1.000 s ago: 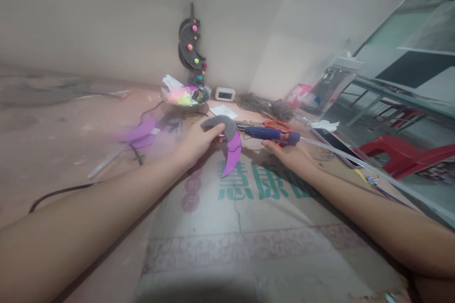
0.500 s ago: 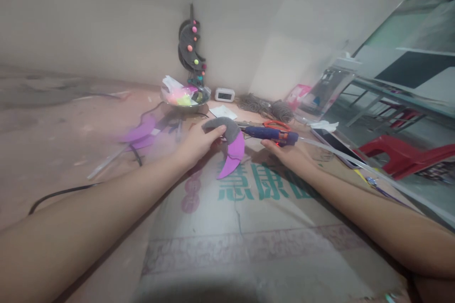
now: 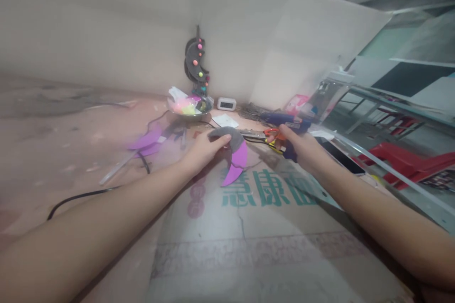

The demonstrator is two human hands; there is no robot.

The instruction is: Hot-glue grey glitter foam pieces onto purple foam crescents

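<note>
My left hand [image 3: 206, 151] is closed on a crescent piece [image 3: 239, 149], thumb on top near its grey end. The crescent has a fuzzy grey upper part and a purple lower part with a pointed tip. My right hand [image 3: 295, 144] is closed around the handle of a blue hot glue gun [image 3: 284, 120], right of the crescent. A long translucent glue stick [image 3: 359, 149] trails from the gun's back. Under the gun, near my fingers, is an orange part [image 3: 272, 133]; whether it belongs to the gun or to scissors is unclear. Metal blades or jaws [image 3: 252, 134] extend beside it.
A printed cardboard sheet [image 3: 249, 227] lies under my hands. Purple pieces [image 3: 147, 139] and a black cable [image 3: 78, 194] lie left. Behind are a filled bowl [image 3: 190, 112], a small clock [image 3: 226, 103] and a decorated grey crescent [image 3: 195, 61]. A phone [image 3: 341, 156] lies right.
My right hand has lifted the glue gun up and away from the crescent, with fingers now wrapped around its handle. My left hand keeps the crescent. The view has shifted slightly.
</note>
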